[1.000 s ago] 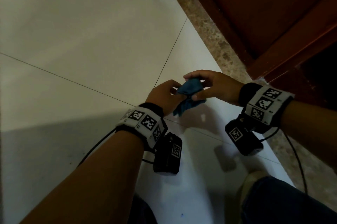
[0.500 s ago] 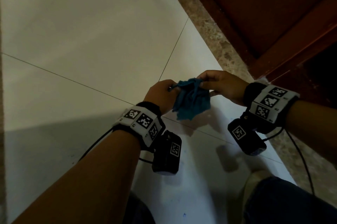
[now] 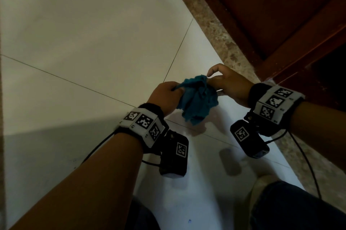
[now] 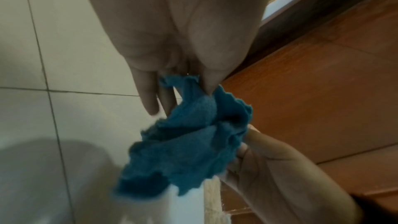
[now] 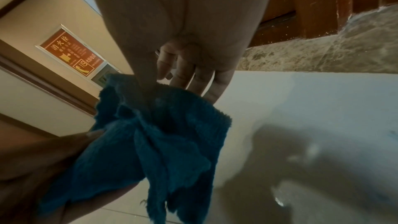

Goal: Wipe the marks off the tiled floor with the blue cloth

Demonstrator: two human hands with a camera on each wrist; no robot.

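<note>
The blue cloth [image 3: 196, 98] hangs crumpled in the air between my two hands, above the white tiled floor [image 3: 93, 42]. My left hand [image 3: 166, 95] pinches its left top corner; in the left wrist view the cloth [image 4: 189, 142] droops from the thumb and fingers. My right hand [image 3: 224, 83] pinches the right top edge with thumb and forefinger, the other fingers loosely spread; the right wrist view shows the cloth [image 5: 155, 142] hanging below that pinch. A small blue mark [image 3: 189, 220] shows on the tile near my knees.
A dark wooden door and frame [image 3: 280, 24] stand to the right behind a speckled stone threshold strip [image 3: 215, 29]. My knee in dark trousers [image 3: 292, 209] is at the bottom right. Cables hang from both wrist cameras. Grout lines cross the tiles.
The cloth was bunched small between the hands one second ago; it has since been pulled apart and now hangs wider and looser. Both hands rose slightly and moved apart.
</note>
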